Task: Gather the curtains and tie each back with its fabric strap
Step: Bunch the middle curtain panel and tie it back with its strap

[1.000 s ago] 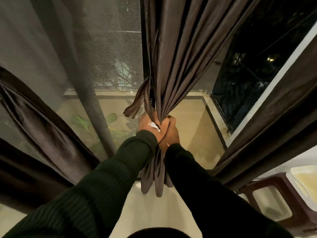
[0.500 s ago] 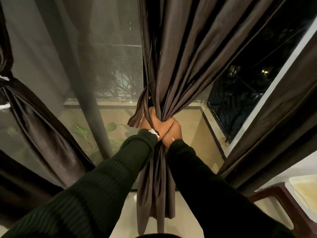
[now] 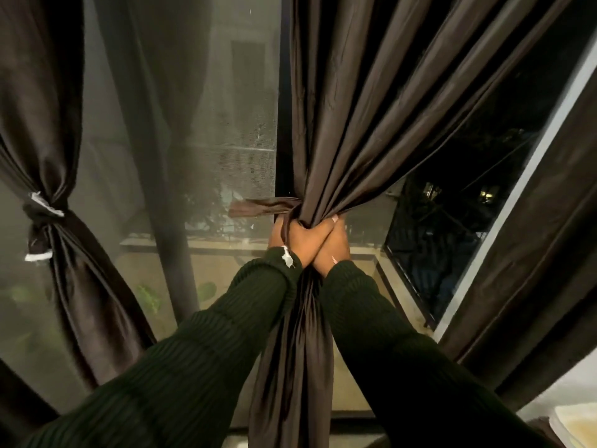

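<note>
Since the earlier frame the strap (image 3: 263,207) has swung out level to the left. At frame centre, both hands clamp the gathered curtain (image 3: 352,130): left hand (image 3: 302,242) across right hand (image 3: 334,250). Another curtain (image 3: 48,163) hangs tied at left.

Left arm: reaches forward and up from the lower left, in a dark green ribbed knit sleeve (image 3: 206,344) with a small white tag at the cuff.
Right arm: comes up from the lower right in a matching dark ribbed sleeve (image 3: 387,337), meeting the left at the wrists.
Left hand (image 3: 298,240): raised ahead of the chest, back toward the camera, fingers curled round the gathered dark brown satin curtain (image 3: 349,140), lying across the right hand.
Right hand (image 3: 336,245): pressed against the left, partly under it, fingers wrapped round the same bunch; one pale fingernail shows at the top.
Wrists: touching, forming a narrow V.
</note>
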